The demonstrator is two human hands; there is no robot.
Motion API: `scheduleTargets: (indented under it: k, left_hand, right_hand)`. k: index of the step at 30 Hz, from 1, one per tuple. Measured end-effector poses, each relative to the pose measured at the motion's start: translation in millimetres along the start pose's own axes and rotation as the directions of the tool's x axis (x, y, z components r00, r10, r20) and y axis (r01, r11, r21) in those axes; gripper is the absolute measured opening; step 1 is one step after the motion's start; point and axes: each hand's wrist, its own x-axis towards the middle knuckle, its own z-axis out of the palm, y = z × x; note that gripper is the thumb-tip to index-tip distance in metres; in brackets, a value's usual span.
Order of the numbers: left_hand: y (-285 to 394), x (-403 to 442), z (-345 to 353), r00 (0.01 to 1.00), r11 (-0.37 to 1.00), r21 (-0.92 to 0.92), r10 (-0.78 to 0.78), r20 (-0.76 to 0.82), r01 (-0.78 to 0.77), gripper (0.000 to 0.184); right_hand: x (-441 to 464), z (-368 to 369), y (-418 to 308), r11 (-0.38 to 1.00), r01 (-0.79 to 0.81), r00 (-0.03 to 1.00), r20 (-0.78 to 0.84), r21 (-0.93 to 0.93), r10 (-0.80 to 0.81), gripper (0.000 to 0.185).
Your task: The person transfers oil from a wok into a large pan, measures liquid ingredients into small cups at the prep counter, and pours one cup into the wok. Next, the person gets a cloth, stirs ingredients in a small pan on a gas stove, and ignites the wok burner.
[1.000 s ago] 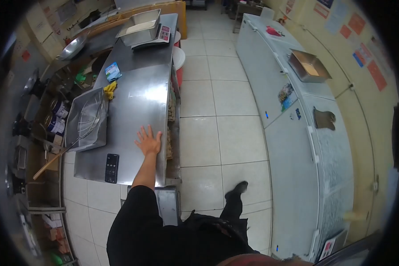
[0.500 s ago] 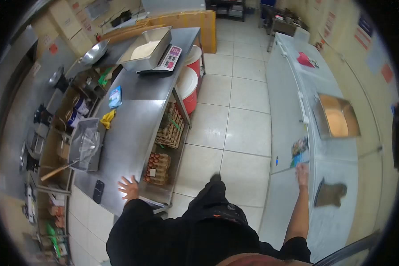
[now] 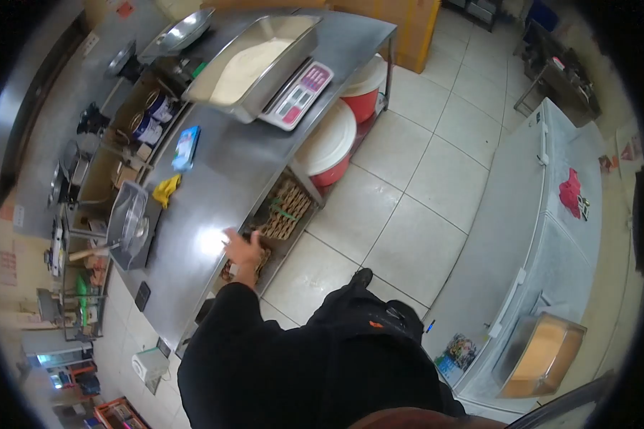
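My left hand is over the right edge of the steel table, fingers apart and holding nothing. My right hand is out of view. Ahead on the table, a deep metal pan of pale powder rests on a digital scale. A blue packet and a yellow cloth lie left of the hand. Near the table's left edge, a grey tub holds a wire strainer, and a black phone lies closer to me.
Red buckets with white lids and egg trays are under the table. White chest freezers line the right side, with a metal pan on top. Tiled floor runs between. A cardboard box stands beyond.
The view has turned and moved forward along the table. My left hand has lifted from its place near the phone and moved forward. My right hand, seen over the freezer, has left view.
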Motion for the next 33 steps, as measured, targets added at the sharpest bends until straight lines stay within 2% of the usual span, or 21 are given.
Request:
scheduleTargets:
  k: [2, 3, 5, 6, 8, 10, 12, 15, 16, 17, 18, 19, 20, 21, 22, 23, 24, 26, 27, 29, 33]
  left_hand:
    - [125, 42, -47, 0.965, 0.954, -0.203, 0.244, 0.094, -0.221, 0.075]
    - [198, 65, -58, 0.885, 0.873, -0.405, 0.392, 0.25, -0.272, 0.06]
    - [340, 76, -81, 0.508, 0.596, -0.673, 0.782, 0.361, -0.438, 0.046]
    - [408, 69, -61, 0.372, 0.239, -0.852, 0.926, 0.057, -0.466, 0.045]
    - [532, 43, -156, 0.087, 0.384, -0.922, 0.921, 0.379, -0.056, 0.052]
    - [631, 10, -200, -0.058, 0.246, -0.942, 0.962, 0.266, -0.23, 0.05]
    - [708, -12, -257, -0.336, 0.134, -0.892, 0.894, 0.297, -0.431, 0.045]
    - [829, -9, -345, -0.566, -0.153, -0.693, 0.71, 0.419, -0.705, 0.038]
    - [876, 3, -375, -0.597, -0.235, -0.636, 0.671, 0.44, -0.735, 0.036]
    - [942, 30, -364, -0.832, -0.601, -0.615, 0.527, 0.176, -0.511, 0.033]
    - [986, 45, -415, -0.744, -0.434, -0.714, 0.643, 0.182, -0.549, 0.032]
    - [1062, 69, -382, -0.707, -0.618, -0.636, 0.69, -0.156, -0.462, 0.031]
    - [1094, 62, -459, -0.433, -0.348, -0.696, 0.899, -0.058, -0.629, 0.033]
    - [1138, 58, -507, -0.207, -0.28, -0.718, 0.96, -0.191, -0.637, 0.035]
    - [1189, 56, -540, -0.107, -0.381, -0.731, 0.913, -0.393, -0.567, 0.037]
    - [1233, 46, -577, -0.054, -0.397, -0.762, 0.9, -0.432, -0.511, 0.036]
    - [1305, 44, -573, -0.174, -0.565, -0.579, 0.787, -0.591, -0.588, 0.041]
    - [1378, -2, -617, 0.051, -0.251, -0.782, 0.94, -0.339, -0.57, 0.044]
    - [1399, -29, -632, 0.004, -0.269, -0.774, 0.944, -0.331, -0.573, 0.044]
    - [1421, -77, -648, 0.175, -0.139, -0.603, 0.885, -0.432, -0.786, 0.037]
    - [1446, -93, -648, -0.01, -0.354, -0.653, 0.883, -0.468, -0.67, 0.026]
  right_hand:
    - [19, -33, -7, 0.986, -0.107, 0.994, 0.014, 0.126, 0.106, 0.024]
    - [30, -45, -8, 0.974, -0.148, 0.988, -0.003, 0.172, 0.151, 0.024]
    - [56, -57, -8, 0.923, -0.252, 0.96, -0.047, 0.291, 0.277, 0.025]
    - [69, -64, -11, 0.878, -0.31, 0.933, -0.06, 0.363, 0.354, 0.025]
    - [93, -80, -5, 0.759, -0.406, 0.863, -0.061, 0.508, 0.502, 0.026]
    - [116, -96, 2, 0.652, -0.451, 0.804, -0.041, 0.609, 0.593, 0.027]
    - [141, -114, 14, 0.56, -0.469, 0.762, -0.008, 0.683, 0.648, 0.028]
    - [173, -141, 14, 0.434, -0.478, 0.717, 0.054, 0.764, 0.695, 0.029]
    - [184, -154, 12, 0.402, -0.476, 0.706, 0.068, 0.782, 0.704, 0.03]
    - [193, -164, 8, 0.381, -0.474, 0.696, 0.072, 0.794, 0.715, 0.03]
    - [203, -175, 2, 0.342, -0.469, 0.685, 0.092, 0.814, 0.722, 0.031]
    - [213, -189, -4, 0.32, -0.462, 0.679, 0.098, 0.827, 0.727, 0.031]
    - [226, -203, -9, 0.293, -0.459, 0.67, 0.109, 0.839, 0.734, 0.032]
    - [238, -216, -13, 0.266, -0.455, 0.657, 0.119, 0.85, 0.744, 0.032]
    - [251, -230, -20, 0.236, -0.452, 0.644, 0.132, 0.86, 0.754, 0.033]
    - [264, -243, -31, 0.204, -0.454, 0.628, 0.149, 0.867, 0.764, 0.033]
    - [276, -255, -42, 0.166, -0.452, 0.61, 0.168, 0.876, 0.774, 0.034]
    - [300, -282, -72, 0.076, -0.459, 0.568, 0.227, 0.885, 0.791, 0.035]
    - [309, -298, -88, 0.042, -0.469, 0.548, 0.253, 0.882, 0.797, 0.035]
    - [325, -322, -124, -0.01, -0.485, 0.522, 0.299, 0.875, 0.799, 0.036]
    - [350, -361, -199, -0.043, -0.531, 0.484, 0.345, 0.846, 0.805, 0.038]
